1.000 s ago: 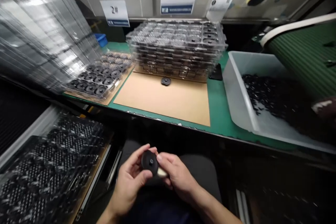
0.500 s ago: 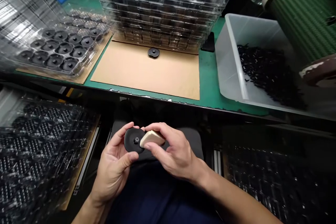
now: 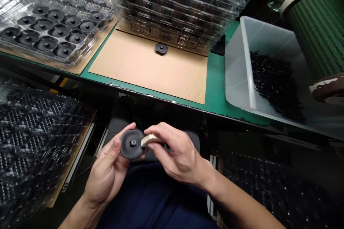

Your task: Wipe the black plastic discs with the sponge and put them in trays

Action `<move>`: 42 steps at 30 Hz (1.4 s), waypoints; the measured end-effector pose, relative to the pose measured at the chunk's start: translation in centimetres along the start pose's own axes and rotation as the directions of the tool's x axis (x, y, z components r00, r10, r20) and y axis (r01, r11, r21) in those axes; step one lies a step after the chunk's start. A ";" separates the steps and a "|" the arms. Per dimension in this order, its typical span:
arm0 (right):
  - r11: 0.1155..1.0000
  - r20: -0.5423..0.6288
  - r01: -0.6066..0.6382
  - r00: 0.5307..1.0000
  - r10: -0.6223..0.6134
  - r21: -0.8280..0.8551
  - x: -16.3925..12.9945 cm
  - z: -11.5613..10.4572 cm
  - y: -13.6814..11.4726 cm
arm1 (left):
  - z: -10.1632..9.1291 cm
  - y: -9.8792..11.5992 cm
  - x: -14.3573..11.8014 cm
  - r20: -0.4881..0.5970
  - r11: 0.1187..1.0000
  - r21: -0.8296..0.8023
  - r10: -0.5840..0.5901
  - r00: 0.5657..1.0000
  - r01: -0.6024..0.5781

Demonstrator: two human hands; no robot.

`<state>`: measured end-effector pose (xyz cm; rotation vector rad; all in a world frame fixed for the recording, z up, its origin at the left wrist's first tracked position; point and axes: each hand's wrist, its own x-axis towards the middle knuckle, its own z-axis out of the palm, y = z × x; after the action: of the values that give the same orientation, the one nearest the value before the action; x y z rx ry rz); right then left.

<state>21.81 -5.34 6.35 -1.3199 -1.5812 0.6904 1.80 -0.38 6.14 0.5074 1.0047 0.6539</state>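
My left hand (image 3: 107, 166) grips a round black plastic disc (image 3: 126, 145) by its rim, its dished face with a small central post turned up toward me. Pinched between the thumb and fingers of my right hand (image 3: 177, 150) is a cream-coloured flat pad (image 3: 150, 139), seen nearly edge-on. The pad's tip meets the right rim of the disc. Both hands are over my lap, below the bench edge. On a cardboard sheet (image 3: 145, 68) beyond them lies another, similar black disc (image 3: 161, 48).
A stack of clear plastic trays (image 3: 177, 10) stands behind the cardboard. To the left, a clear tray (image 3: 77, 59) holds several black discs. A translucent bin (image 3: 236, 75) with small black pieces is at right. More stacked trays (image 3: 34, 139) sit low at left. The green bench has a chipped front edge.
My left thumb has shifted from the disc's lower rim to its left side. The pad has tilted from showing its broad face to nearly edge-on. The camera view has shifted slightly.
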 end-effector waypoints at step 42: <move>0.976 0.046 0.038 0.998 -0.029 -0.214 0.5 0.1 -0.1 | -0.2 0.4 0.3 0.076 0.997 0.043 -0.069 0.995 0.066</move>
<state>21.68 -4.92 6.54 -1.4388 -1.7479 0.5413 1.69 0.12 6.10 0.5285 0.9589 0.5506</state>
